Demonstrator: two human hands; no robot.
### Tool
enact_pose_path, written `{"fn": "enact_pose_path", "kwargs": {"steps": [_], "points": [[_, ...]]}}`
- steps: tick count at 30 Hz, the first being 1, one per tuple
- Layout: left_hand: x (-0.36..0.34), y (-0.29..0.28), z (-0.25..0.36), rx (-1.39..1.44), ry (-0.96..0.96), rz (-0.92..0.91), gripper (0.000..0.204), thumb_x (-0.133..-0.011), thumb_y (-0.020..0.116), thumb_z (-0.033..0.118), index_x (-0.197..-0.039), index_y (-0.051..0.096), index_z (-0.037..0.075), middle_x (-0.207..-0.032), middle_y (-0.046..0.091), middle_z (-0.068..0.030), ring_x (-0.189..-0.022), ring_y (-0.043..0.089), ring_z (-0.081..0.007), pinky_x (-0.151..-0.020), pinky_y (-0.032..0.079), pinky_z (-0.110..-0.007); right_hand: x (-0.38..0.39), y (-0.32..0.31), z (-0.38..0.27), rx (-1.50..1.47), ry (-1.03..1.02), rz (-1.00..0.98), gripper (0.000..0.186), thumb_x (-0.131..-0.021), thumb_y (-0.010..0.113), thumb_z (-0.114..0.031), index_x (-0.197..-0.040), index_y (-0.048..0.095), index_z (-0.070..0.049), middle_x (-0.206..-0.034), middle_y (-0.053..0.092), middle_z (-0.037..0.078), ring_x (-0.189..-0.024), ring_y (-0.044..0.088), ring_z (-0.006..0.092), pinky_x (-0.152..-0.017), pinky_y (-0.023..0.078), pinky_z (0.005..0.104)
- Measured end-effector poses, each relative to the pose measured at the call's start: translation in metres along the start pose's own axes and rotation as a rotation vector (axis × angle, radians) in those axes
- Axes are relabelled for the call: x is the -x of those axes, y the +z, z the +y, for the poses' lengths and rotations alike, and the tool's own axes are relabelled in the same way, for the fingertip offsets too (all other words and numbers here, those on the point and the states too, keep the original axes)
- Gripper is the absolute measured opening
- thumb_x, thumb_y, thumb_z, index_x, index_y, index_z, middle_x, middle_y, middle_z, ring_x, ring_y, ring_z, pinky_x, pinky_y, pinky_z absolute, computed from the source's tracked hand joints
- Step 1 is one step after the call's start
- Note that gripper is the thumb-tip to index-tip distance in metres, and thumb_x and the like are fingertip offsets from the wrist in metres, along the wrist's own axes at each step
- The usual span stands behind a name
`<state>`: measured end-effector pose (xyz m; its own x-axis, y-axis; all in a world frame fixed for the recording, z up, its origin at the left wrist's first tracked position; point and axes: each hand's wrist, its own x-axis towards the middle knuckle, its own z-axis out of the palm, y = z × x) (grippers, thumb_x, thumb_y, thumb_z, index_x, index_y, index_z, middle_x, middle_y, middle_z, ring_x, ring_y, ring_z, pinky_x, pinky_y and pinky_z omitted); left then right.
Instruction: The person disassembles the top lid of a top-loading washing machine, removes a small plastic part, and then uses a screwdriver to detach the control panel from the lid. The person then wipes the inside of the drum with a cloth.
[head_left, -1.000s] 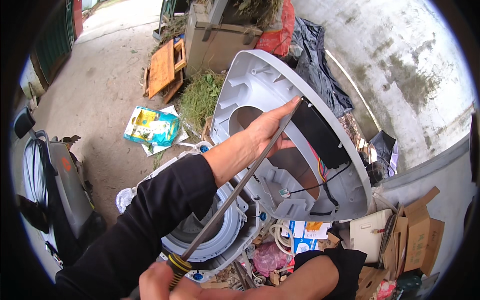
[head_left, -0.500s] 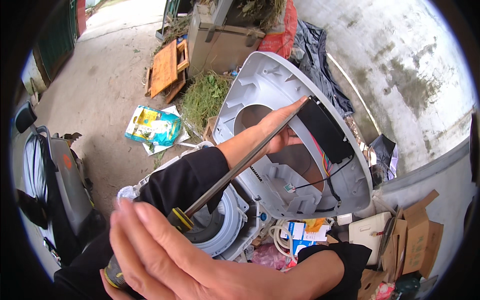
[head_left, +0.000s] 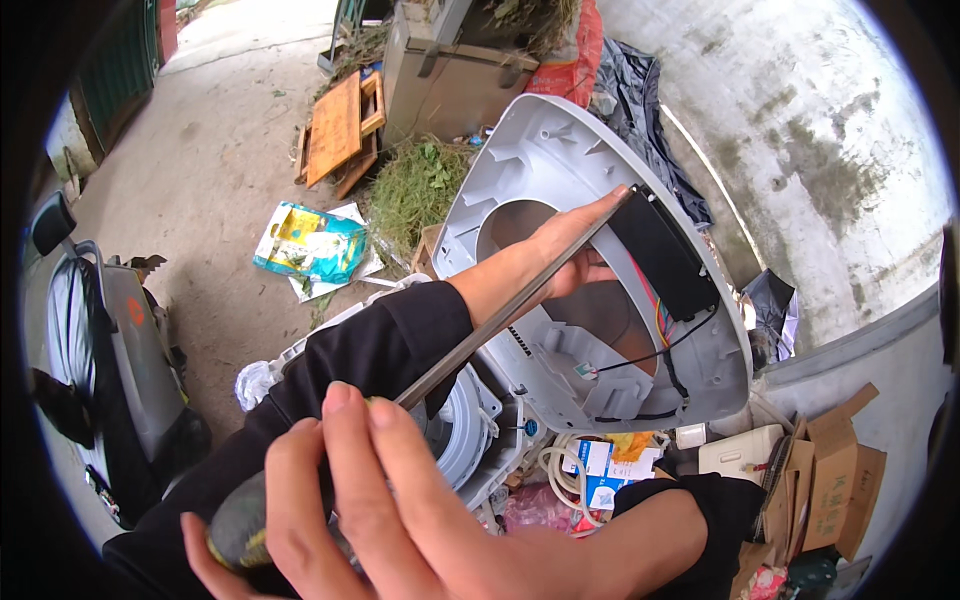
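A long screwdriver (head_left: 505,315) runs slantwise across the view, its dark handle low on the left. My right hand (head_left: 410,510) is closed around the handle, fingers curled over its front part. The shaft tip meets the upper end of a black box (head_left: 660,255) fixed inside a grey plastic washing machine top cover (head_left: 700,370). My left hand (head_left: 570,245) grips the cover at the rim of its round opening, thumb up beside the shaft tip; its fingers partly show behind the shaft. Coloured wires (head_left: 662,320) run below the box. The cover stands tilted up behind the washing machine tub (head_left: 465,440).
A white hose (head_left: 560,465), papers and cardboard boxes (head_left: 840,490) lie to the right. Behind stand a wooden stool (head_left: 335,130), cut grass (head_left: 420,190) and a large brown box (head_left: 455,90). A scooter (head_left: 130,370) is at the left, a stained wall (head_left: 800,150) at the right.
My right hand has moved a little right and its fingers have curled closer over the screwdriver handle. The cover and my left hand sit slightly further right in view, together with the background.
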<state>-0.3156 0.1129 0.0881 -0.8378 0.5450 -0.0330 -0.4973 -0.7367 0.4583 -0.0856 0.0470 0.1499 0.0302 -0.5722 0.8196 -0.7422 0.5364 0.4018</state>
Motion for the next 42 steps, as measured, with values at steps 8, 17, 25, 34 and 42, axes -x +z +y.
{"fn": "enact_pose_path", "kwargs": {"steps": [8, 17, 25, 34, 42], "points": [[0.005, -0.009, 0.007, -0.025, 0.001, 0.022, 0.044, -0.09, 0.072, 0.051, -0.114, 0.069, 0.014, -0.108, 0.072, -0.0031, -0.095, 0.071, -0.0204, -0.086, 0.058, -0.042, 0.005, 0.01, 0.015, -0.097, -0.169, -0.037, 0.04, -0.096, 0.056, -0.05, -0.121, 0.061, -0.018, -0.093, 0.069, 0.019, -0.082, 0.069, 0.0378, -0.081, 0.059, 0.0501], [0.003, -0.007, 0.007, -0.033, 0.003, 0.018, 0.045, -0.089, 0.073, 0.051, -0.114, 0.069, 0.014, -0.109, 0.071, -0.0025, -0.096, 0.07, -0.0208, -0.088, 0.057, -0.043, 0.005, 0.026, -0.001, -0.027, 0.001, 0.232, 0.058, -0.097, 0.053, -0.055, -0.097, 0.068, 0.002, -0.085, 0.069, 0.021, -0.073, 0.07, 0.037, -0.076, 0.061, 0.0494], [0.015, -0.02, 0.016, -0.017, 0.042, 0.057, 0.044, -0.091, 0.073, 0.048, -0.118, 0.066, 0.014, -0.111, 0.071, -0.0027, -0.098, 0.07, -0.0215, -0.085, 0.06, -0.044, -0.013, 0.042, 0.002, 0.035, 0.047, 0.428, 0.084, -0.097, 0.04, -0.067, -0.077, 0.064, 0.011, -0.079, 0.067, 0.017, -0.075, 0.07, 0.0355, -0.078, 0.062, 0.0454], [0.013, -0.019, 0.018, -0.112, 0.005, -0.05, 0.047, -0.094, 0.066, 0.051, -0.123, 0.065, 0.013, -0.12, 0.071, -0.0035, -0.109, 0.068, -0.0195, -0.097, 0.054, -0.039, -0.046, 0.005, -0.006, -0.472, 0.177, 0.323, 0.065, -0.097, 0.036, -0.054, -0.092, 0.056, 0.007, -0.085, 0.063, 0.013, -0.078, 0.062, 0.0296, -0.069, 0.054, 0.043], [0.001, -0.034, 0.013, -0.096, 0.107, -0.158, 0.042, -0.102, 0.06, 0.036, -0.137, 0.056, 0.014, -0.131, 0.066, -0.0084, -0.118, 0.065, -0.0282, -0.095, 0.057, -0.044, -0.085, 0.006, 0.111, -0.417, 0.124, 0.572, 0.043, -0.091, 0.056, -0.024, -0.121, 0.048, 0.006, -0.089, 0.058, 0.015, -0.082, 0.056, 0.0249, -0.064, 0.047, 0.0403]]}}
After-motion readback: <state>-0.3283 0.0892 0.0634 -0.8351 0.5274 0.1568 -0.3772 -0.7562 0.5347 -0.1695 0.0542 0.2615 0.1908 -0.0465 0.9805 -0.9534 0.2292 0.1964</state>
